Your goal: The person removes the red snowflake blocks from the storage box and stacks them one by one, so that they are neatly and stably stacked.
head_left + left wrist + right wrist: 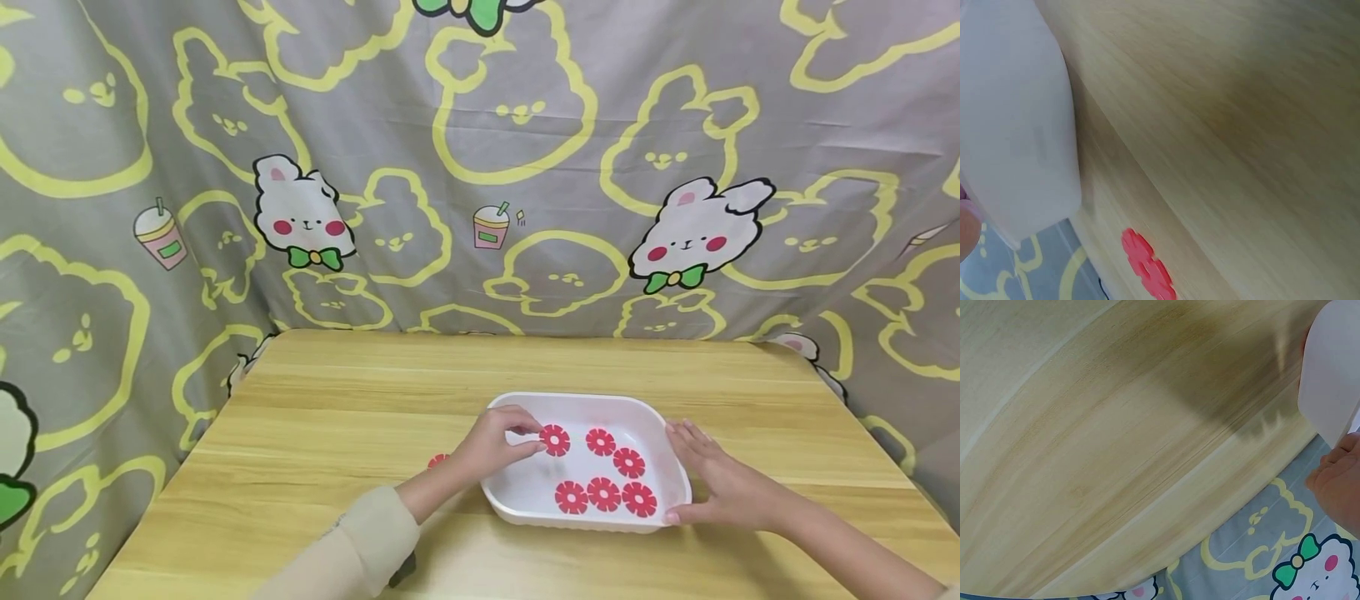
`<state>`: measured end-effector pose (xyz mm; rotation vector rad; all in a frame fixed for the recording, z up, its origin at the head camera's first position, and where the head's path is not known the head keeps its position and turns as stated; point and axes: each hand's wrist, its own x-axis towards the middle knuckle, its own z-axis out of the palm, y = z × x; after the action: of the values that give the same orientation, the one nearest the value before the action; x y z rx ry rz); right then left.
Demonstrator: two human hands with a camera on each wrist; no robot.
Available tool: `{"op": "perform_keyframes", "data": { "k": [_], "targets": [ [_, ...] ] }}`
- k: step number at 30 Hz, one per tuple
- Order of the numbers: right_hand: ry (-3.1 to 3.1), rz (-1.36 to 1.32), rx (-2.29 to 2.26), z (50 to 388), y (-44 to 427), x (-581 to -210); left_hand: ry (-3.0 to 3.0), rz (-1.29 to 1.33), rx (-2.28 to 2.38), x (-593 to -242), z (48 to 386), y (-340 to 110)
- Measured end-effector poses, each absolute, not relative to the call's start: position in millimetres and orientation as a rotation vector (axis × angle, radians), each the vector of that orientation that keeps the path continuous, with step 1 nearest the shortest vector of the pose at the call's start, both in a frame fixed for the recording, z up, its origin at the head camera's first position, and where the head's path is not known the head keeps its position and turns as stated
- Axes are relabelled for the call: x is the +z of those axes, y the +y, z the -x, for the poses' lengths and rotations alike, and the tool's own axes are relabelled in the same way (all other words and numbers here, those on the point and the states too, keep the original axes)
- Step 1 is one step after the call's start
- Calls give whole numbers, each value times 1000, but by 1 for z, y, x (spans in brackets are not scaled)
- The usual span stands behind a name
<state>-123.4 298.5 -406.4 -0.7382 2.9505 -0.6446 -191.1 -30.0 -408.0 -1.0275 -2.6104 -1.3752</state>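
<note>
My left hand (498, 437) reaches over the left part of a white plastic basin (517, 521) and pinches a red notched plastic disc (555, 440) by its edge. That disc has a hole in its centre, and a faint shadow shows beneath it. Several similar red discs (603, 494) lie flat on the basin's floor, towards its right half. At the basin's right end, my right hand (723, 483) holds the rim, thumb at the near corner and fingers farther back. In the right wrist view the fingers (1341, 469) meet the basin's edge.
More red plastic (1147, 265) lies on the wooden table (360, 392) left of the basin, partly hidden by my left forearm in the head view. A dark object (402, 571) peeks out beneath the left sleeve. A patterned grey curtain (390, 125) hangs behind the table.
</note>
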Motion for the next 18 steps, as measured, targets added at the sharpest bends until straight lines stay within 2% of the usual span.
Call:
{"op": "perform_keyframes", "data": {
  "k": [18],
  "targets": [
    [2924,725,-677,123,297,-404,-2541,851,-1414,-401,181,-74]
  ]
}}
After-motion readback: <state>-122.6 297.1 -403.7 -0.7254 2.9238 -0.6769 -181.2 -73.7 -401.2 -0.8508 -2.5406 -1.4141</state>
